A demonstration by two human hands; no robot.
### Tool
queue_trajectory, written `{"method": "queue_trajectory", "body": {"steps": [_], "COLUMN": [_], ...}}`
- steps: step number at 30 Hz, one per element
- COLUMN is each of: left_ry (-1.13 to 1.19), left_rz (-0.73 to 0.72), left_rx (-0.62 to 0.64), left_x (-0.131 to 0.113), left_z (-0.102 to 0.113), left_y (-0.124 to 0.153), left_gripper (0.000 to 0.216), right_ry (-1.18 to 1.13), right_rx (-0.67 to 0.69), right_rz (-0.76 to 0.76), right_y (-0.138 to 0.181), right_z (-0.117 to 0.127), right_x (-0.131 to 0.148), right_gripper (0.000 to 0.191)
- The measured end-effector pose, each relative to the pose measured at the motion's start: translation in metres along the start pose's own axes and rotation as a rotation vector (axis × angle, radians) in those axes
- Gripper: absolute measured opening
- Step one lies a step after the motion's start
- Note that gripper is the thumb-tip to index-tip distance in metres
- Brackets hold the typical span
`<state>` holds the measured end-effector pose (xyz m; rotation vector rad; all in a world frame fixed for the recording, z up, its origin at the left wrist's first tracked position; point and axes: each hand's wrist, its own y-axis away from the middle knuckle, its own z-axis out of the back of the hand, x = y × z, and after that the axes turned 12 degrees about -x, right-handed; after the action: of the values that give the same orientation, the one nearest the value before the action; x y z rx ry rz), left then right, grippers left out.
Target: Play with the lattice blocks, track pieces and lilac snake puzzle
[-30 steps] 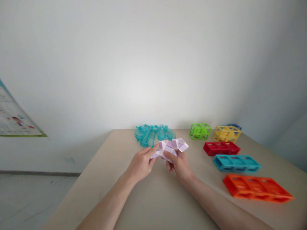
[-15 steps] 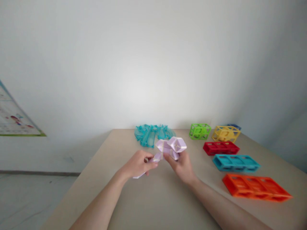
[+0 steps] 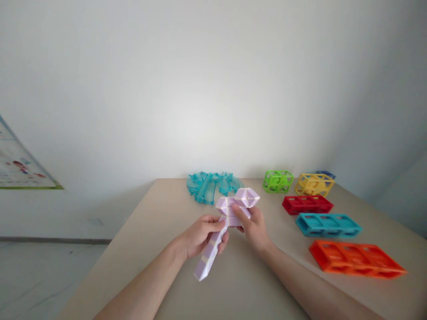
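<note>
A lilac folding snake puzzle [image 3: 208, 257] with pale seams hangs above the table between my hands. Its straight tail slants down toward me, and the upper part is folded into a chunky cluster. My left hand [image 3: 202, 235] grips the top of the tail, thumb on the near face and fingers curled behind. Around the folded part, my right hand [image 3: 254, 229] is closed, its thumb pressing the front face. The right fingers are partly hidden behind the puzzle.
On the beige table [image 3: 140, 226], a translucent teal plastic piece [image 3: 207, 189] lies at the back. Along the right are green [image 3: 278, 181] and yellow open frames [image 3: 313, 184], then red [image 3: 307, 205], blue [image 3: 328, 225] and orange [image 3: 356, 258] frame blocks. A wall stands behind.
The snake puzzle's tail has swung downward and now shows its full length toward me. My left hand has turned with it, and my right thumb has moved up onto the front face.
</note>
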<state>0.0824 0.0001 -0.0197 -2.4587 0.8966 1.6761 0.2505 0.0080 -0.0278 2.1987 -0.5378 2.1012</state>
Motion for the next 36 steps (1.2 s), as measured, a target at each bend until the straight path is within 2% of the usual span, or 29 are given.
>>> {"method": "queue_trajectory", "body": {"steps": [3, 5, 9, 12, 15, 18, 19, 21, 23, 25, 27, 29, 33, 36], "left_ry": [0.057, 0.015, -0.184, -0.387, -0.629, -0.737, -0.720, -0.611, -0.461, -0.358, -0.330, -0.321, -0.170, -0.111], "left_rz": [0.010, -0.019, -0.136, -0.194, -0.237, -0.217, -0.213, -0.247, -0.334, -0.386, -0.375, -0.361, -0.439, -0.461], "left_rx": [-0.016, -0.036, -0.115, -0.094, -0.037, 0.012, 0.012, -0.030, -0.130, -0.227, -0.270, -0.302, -0.428, -0.410], "left_x": [0.003, 0.001, -0.006, -0.009, -0.012, -0.015, -0.015, -0.014, -0.010, -0.006, -0.004, -0.005, -0.007, -0.002], "left_z": [0.000, -0.001, -0.005, -0.005, 0.001, 0.007, 0.007, 0.004, -0.001, -0.006, -0.007, -0.003, 0.008, 0.009], "left_y": [-0.004, -0.003, 0.003, 0.008, 0.012, 0.015, 0.015, 0.013, 0.009, 0.004, -0.001, -0.003, -0.006, -0.008], "left_gripper": [0.024, 0.024, 0.027, 0.022, 0.017, 0.016, 0.013, 0.036, 0.054, 0.052, 0.045, 0.040, 0.035, 0.030], "right_ry": [0.044, 0.068, 0.170, 0.238, 0.234, 0.198, 0.172, 0.059, -0.114, -0.246, -0.274, -0.249, -0.151, -0.089], "right_rx": [0.016, 0.023, -0.006, -0.001, 0.080, 0.202, 0.227, 0.250, 0.290, 0.361, 0.408, 0.414, 0.414, 0.436], "right_rz": [0.014, 0.010, 0.009, 0.052, 0.046, -0.086, -0.132, -0.184, -0.197, -0.202, -0.195, -0.173, -0.124, -0.157], "right_y": [-0.003, -0.004, -0.003, -0.002, -0.002, -0.004, -0.005, -0.007, -0.007, -0.005, -0.002, 0.000, 0.003, 0.008], "right_z": [0.001, 0.001, 0.001, 0.002, 0.004, 0.006, 0.006, 0.006, 0.004, 0.000, -0.003, -0.005, -0.002, -0.001], "right_x": [0.002, 0.004, 0.007, 0.009, 0.009, 0.010, 0.009, 0.008, 0.005, 0.001, -0.004, -0.007, -0.008, -0.006], "right_gripper": [0.041, 0.041, 0.040, 0.036, 0.033, 0.033, 0.032, 0.031, 0.030, 0.029, 0.029, 0.029, 0.027, 0.035]}}
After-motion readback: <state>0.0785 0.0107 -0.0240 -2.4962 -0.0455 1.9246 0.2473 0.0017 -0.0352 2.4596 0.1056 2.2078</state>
